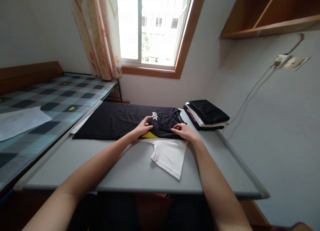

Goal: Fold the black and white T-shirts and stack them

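Observation:
A black T-shirt (117,119) with white lettering lies sideways across the table, its collar toward the right. My left hand (143,128) is closed on the shirt's cloth just below the lettering, thumb and fingers curled round a fold. Near the collar, my right hand (184,131) pinches the same black cloth between thumb and fingers. A yellow patch (150,135) shows at the shirt's near edge, between the hands. From beneath it a white T-shirt (171,156) sticks out toward me, one sleeve spread flat; the rest of it is mostly hidden.
Folded clothes (207,111) are stacked at the right rear of the grey table (125,177). On the left is a bed with a checked cover (57,100) and paper sheets (22,122). Cables (250,90) hang from a wall socket; a wooden shelf (270,27) juts out above.

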The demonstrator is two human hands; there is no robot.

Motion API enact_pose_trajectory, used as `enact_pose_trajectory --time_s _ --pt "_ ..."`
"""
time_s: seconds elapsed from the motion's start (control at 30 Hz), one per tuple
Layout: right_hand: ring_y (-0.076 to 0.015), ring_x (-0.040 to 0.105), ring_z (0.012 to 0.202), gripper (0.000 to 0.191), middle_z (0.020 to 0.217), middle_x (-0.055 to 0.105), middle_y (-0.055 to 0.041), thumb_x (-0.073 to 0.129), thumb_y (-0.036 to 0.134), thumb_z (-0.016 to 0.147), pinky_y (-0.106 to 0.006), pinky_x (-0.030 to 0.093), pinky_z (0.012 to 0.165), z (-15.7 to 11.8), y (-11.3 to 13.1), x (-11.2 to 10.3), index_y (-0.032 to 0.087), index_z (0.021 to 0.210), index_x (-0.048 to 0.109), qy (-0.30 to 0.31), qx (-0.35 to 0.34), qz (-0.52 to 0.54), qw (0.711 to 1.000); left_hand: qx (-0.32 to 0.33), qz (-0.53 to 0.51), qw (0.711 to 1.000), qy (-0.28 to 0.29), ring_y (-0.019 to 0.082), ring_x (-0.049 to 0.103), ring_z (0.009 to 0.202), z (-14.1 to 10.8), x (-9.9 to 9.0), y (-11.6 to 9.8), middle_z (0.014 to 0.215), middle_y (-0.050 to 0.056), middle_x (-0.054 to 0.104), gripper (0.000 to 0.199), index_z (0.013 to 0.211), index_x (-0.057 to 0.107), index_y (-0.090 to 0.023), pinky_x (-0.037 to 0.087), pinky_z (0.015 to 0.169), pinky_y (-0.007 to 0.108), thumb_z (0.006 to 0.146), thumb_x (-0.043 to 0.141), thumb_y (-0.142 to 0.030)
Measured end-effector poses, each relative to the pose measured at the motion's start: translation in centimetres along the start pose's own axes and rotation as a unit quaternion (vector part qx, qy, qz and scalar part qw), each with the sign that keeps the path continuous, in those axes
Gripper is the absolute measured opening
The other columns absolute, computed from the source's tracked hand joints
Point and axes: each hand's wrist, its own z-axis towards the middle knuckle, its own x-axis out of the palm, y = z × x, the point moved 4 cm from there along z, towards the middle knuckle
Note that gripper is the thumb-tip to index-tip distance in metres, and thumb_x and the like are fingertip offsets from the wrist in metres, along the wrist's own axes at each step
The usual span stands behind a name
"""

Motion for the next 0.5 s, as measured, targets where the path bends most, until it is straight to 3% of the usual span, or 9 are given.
enact_pose_trajectory --time_s 0.13,0.2,0.27,0.37,0.5 --pt "-0.0164 0.064 0.069 0.018 0.077 0.071 -0.0038 0.068 0.035 0.085 -0.024 0.046 0.061 0.2 -0.2 0.5 0.018 0.081 0.073 -0.021 0.006 -0.039 0.999 0.087 0.087 0.992 0.030 0.010 0.047 0.059 -0.3 0.2 -0.9 0.067 -0.002 0.057 0.029 0.098 0.073 -0.014 0.036 0.052 0.020 0.074 0.068 -0.028" --pt "-0.0164 0.064 0.072 0.015 0.080 0.071 -0.0040 0.068 0.032 0.085 -0.024 0.046 0.064 0.1 -0.2 0.5 0.019 0.083 0.072 -0.022 -0.001 -0.036 0.999 0.099 0.108 0.989 0.024 0.010 0.048 0.059 -0.5 0.1 -1.0 0.068 -0.001 0.061 0.027 0.095 0.074 -0.012 0.036 0.053 0.020 0.073 0.069 -0.027" --pt "-0.0167 0.065 0.076 0.016 0.086 0.071 -0.0038 0.074 0.031 0.080 -0.024 0.048 0.066 0.0 0.0 0.4 0.020 0.091 0.073 -0.003 -0.018 -0.019 1.000 0.080 0.118 0.989 0.032 0.009 0.044 0.052 -0.8 0.0 -0.9 0.059 -0.003 0.058 0.031 0.100 0.075 -0.011 0.032 0.048 0.020 0.075 0.070 -0.029" --pt "-0.0166 0.065 0.080 0.033 0.091 0.071 -0.0029 0.077 0.024 0.074 -0.024 0.050 0.068 -0.3 0.2 0.4 0.021 0.107 0.072 0.031 -0.039 0.012 0.999 0.029 0.131 0.989 0.063 0.007 0.040 0.041 -1.4 0.0 -0.6 0.048 -0.007 0.049 0.038 0.106 0.074 -0.010 0.026 0.041 0.019 0.076 0.072 -0.034" --pt "-0.0173 0.067 0.081 0.018 0.091 0.074 -0.0044 0.063 0.017 0.084 -0.025 0.050 0.073 0.0 0.5 0.6 0.020 0.097 0.075 0.005 -0.055 -0.001 0.998 0.000 0.131 0.985 0.113 0.008 0.049 0.040 -1.9 -0.1 -0.3 0.050 -0.005 0.056 0.041 0.109 0.072 -0.012 0.033 0.039 0.017 0.074 0.076 -0.033"
